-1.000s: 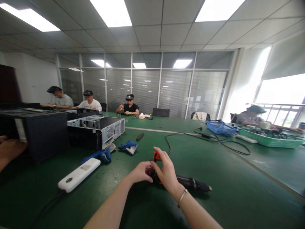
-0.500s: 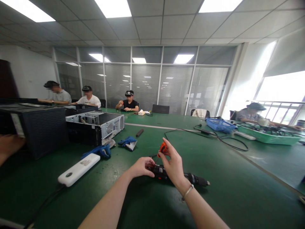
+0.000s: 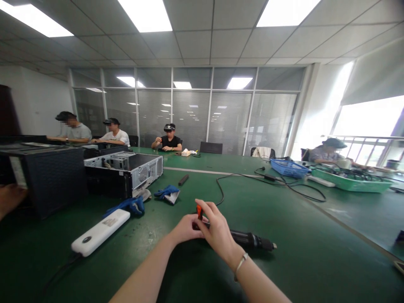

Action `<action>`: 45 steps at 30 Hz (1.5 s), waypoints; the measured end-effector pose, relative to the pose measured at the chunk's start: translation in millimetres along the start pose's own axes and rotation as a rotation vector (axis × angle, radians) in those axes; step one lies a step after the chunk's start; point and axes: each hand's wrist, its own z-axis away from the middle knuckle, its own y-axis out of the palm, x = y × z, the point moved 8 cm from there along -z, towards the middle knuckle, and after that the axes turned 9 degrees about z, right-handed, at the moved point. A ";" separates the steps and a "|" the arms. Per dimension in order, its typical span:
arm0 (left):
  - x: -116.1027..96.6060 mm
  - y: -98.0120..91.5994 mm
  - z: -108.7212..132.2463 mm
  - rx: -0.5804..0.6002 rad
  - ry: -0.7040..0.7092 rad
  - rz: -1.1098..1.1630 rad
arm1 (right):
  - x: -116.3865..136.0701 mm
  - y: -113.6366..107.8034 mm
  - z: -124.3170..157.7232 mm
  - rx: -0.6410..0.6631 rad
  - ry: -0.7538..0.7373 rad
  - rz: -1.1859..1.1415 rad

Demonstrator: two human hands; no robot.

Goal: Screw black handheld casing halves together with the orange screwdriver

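A black cylindrical tool [image 3: 251,239] with a metal tip at its right end lies on the green table [image 3: 303,235]. Its left part is covered by my hands. Between the thumb and fingers of my right hand [image 3: 217,229] is a small orange and black handle [image 3: 199,211], held upright over the tool's left end. My left hand [image 3: 186,229] is curled round that left end, with its fingers partly hidden behind my right hand. A black cable [image 3: 221,189] runs on the table behind my hands.
Left are a white power strip [image 3: 101,233], blue gloves [image 3: 168,193], an open computer case [image 3: 145,172] and a dark case [image 3: 59,181] with another person's hand [image 3: 11,198] beside it. A blue basket [image 3: 288,168] and green basket [image 3: 353,181] stand right. Several people sit around.
My right hand has moved left and down with the orange handle, closer to my left hand. More of the black tool's right part shows. The view has shifted slightly.
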 end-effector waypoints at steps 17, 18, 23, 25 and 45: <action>-4.9 4.3 -3.3 -0.076 -0.012 -0.261 | -7.4 6.9 2.3 -0.005 0.018 -0.027; -5.9 4.6 -3.3 -0.077 -0.011 -0.269 | -6.7 6.4 2.9 -0.003 0.022 -0.035; -13.8 7.4 -2.1 -0.070 0.003 -0.247 | -2.3 -2.5 3.7 -0.067 0.029 0.081; -13.5 7.8 -2.0 -0.067 0.003 -0.240 | -0.3 -3.8 3.0 -0.071 0.019 0.083; -0.8 4.9 -4.8 -0.090 0.015 -0.352 | 8.9 -0.1 6.8 -0.044 -0.011 0.062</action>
